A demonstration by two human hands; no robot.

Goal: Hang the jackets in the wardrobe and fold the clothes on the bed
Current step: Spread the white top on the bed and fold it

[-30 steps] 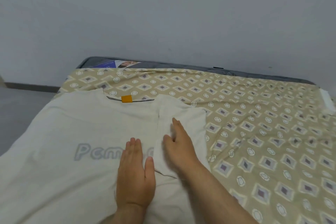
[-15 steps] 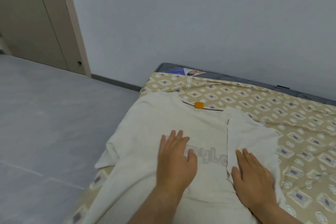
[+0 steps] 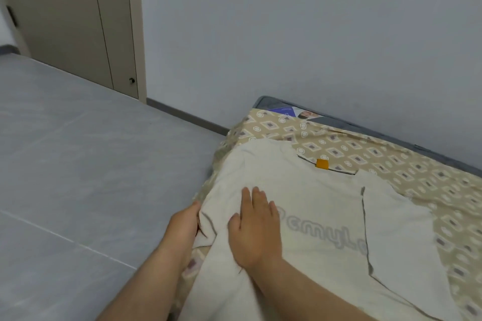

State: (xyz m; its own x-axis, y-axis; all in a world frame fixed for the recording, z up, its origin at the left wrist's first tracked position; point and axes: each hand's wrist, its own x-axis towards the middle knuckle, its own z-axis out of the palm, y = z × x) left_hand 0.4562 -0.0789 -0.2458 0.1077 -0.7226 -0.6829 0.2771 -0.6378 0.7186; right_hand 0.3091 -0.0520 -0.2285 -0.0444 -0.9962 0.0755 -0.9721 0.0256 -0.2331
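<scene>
A cream T-shirt (image 3: 313, 203) with grey lettering and an orange neck label (image 3: 322, 163) lies spread on the bed (image 3: 407, 164). Its right side is folded inward over the body. My left hand (image 3: 185, 219) is at the shirt's left edge by the side of the bed and grips the bunched fabric of the left sleeve, with its fingertips hidden under the cloth. My right hand (image 3: 257, 229) rests flat on the shirt's left half, fingers straight, just left of the lettering.
The bed has a beige sheet with a diamond pattern, and its grey mattress edge (image 3: 391, 135) runs along the wall. Grey tiled floor (image 3: 78, 164) fills the left. A beige door (image 3: 78, 15) stands at the upper left.
The view swung left. My left hand moved off the shirt's middle to its left edge and took hold of the sleeve. My right hand slid left from the folded side.
</scene>
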